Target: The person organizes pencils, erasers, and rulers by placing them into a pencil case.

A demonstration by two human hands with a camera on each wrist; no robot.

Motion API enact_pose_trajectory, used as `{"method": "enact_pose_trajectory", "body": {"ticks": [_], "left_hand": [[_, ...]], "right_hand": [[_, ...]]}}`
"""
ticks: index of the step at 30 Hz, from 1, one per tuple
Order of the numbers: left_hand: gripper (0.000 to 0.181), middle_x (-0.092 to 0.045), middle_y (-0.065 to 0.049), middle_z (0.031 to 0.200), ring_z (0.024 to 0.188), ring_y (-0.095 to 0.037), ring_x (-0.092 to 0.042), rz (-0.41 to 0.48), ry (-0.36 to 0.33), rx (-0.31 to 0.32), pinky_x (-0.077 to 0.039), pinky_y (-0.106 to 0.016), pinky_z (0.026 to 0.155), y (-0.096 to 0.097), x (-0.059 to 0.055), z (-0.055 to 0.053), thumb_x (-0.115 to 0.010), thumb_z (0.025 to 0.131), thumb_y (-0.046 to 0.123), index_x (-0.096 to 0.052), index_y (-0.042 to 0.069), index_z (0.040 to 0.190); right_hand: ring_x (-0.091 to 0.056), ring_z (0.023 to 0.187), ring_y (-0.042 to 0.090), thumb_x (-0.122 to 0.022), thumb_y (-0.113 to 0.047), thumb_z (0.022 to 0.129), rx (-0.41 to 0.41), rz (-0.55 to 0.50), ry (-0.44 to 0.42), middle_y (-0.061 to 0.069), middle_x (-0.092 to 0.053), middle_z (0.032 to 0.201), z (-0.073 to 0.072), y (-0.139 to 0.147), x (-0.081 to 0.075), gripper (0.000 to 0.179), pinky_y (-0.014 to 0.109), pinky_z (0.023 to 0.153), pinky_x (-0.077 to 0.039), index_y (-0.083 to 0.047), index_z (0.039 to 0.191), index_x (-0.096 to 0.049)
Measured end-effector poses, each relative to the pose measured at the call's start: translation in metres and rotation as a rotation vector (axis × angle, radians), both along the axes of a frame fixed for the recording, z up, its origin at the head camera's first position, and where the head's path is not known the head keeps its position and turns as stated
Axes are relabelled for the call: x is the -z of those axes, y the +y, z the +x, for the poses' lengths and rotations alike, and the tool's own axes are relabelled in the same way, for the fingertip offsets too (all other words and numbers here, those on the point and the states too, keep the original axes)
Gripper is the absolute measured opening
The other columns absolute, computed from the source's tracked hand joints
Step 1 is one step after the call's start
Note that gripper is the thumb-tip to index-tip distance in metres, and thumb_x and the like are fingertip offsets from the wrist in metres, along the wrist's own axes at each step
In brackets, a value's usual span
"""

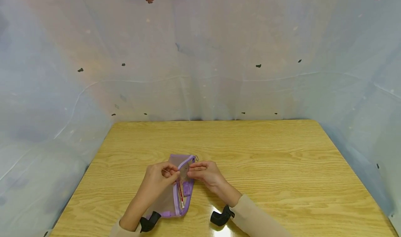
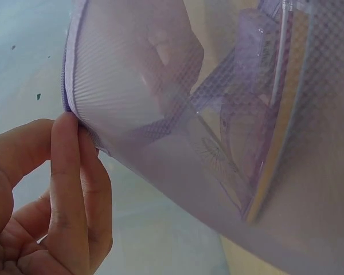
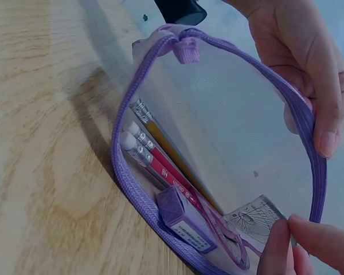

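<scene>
A purple mesh pencil case (image 1: 161,198) lies unzipped on the table. My left hand (image 1: 159,178) pinches its zipper edge between thumb and fingers, holding the mouth wide. At the mouth, my right hand (image 1: 206,174) pinches the corner of a clear protractor (image 3: 255,220) printed with radiating lines, largely inside the case. Also inside are red pencils (image 3: 169,172) with white eraser ends, a yellow pencil (image 3: 172,152) and an eraser in a purple sleeve (image 3: 186,220). A thin purple loop (image 3: 238,252) lies beside the eraser.
The wood-grain table (image 1: 266,160) extends away to the right of the case. A pale patterned curtain (image 1: 219,56) hangs behind and at both sides. Black camera mounts (image 1: 222,216) are worn on both wrists. A metal ring (image 1: 196,158) hangs at the case's far end.
</scene>
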State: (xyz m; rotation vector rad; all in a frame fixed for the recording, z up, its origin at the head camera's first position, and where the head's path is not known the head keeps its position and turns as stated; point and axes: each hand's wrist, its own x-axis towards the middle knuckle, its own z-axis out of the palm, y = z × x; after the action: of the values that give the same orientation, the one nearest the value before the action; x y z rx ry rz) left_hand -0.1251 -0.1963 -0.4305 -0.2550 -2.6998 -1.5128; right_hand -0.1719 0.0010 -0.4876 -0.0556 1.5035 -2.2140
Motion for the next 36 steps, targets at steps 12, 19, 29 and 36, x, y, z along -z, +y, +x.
{"method": "enact_pose_trajectory", "body": {"ticks": [12, 19, 29, 36], "left_hand": [[0.006, -0.066, 0.0, 0.075, 0.062, -0.011, -0.064, 0.002, -0.002, 0.009, -0.056, -0.022, 0.055, 0.0, 0.0006, 0.0002, -0.077, 0.085, 0.001, -0.072, 0.002, 0.087], [0.006, -0.066, 0.0, 0.075, 0.062, -0.011, -0.064, 0.002, -0.004, 0.003, -0.056, -0.022, 0.056, 0.0002, 0.0006, 0.0002, -0.077, 0.085, -0.001, -0.072, 0.002, 0.087], [0.006, -0.066, -0.001, 0.075, 0.061, -0.012, -0.065, 0.019, -0.006, 0.015, -0.056, -0.022, 0.055, 0.0006, -0.0004, -0.0001, -0.076, 0.085, -0.003, -0.072, 0.001, 0.087], [0.007, -0.066, -0.001, 0.075, 0.062, -0.012, -0.065, 0.023, -0.014, 0.009, -0.056, -0.023, 0.055, 0.0019, 0.0002, -0.0012, -0.076, 0.084, -0.004, -0.072, 0.001, 0.087]], "right_hand": [[-0.07, 0.076, 0.015, -0.069, 0.015, 0.081, 0.031, 0.094, 0.124, 0.019, -0.071, 0.087, 0.0011, -0.0043, 0.0003, 0.026, 0.024, 0.071, -0.057, 0.023, 0.105, -0.062], [-0.071, 0.081, 0.02, -0.072, 0.015, 0.08, 0.013, 0.23, 0.242, 0.028, -0.07, 0.093, 0.0011, -0.0043, 0.0026, 0.023, 0.025, 0.073, -0.058, 0.021, 0.101, -0.065], [-0.072, 0.082, 0.022, -0.072, 0.017, 0.08, -0.008, 0.24, 0.264, 0.034, -0.067, 0.099, 0.001, -0.0014, -0.0003, 0.026, 0.025, 0.073, -0.058, 0.023, 0.103, -0.063], [-0.072, 0.085, 0.023, -0.072, 0.014, 0.082, -0.008, 0.228, 0.25, 0.032, -0.068, 0.099, 0.0003, 0.0028, 0.0004, 0.027, 0.028, 0.077, -0.059, 0.023, 0.106, -0.062]]}}
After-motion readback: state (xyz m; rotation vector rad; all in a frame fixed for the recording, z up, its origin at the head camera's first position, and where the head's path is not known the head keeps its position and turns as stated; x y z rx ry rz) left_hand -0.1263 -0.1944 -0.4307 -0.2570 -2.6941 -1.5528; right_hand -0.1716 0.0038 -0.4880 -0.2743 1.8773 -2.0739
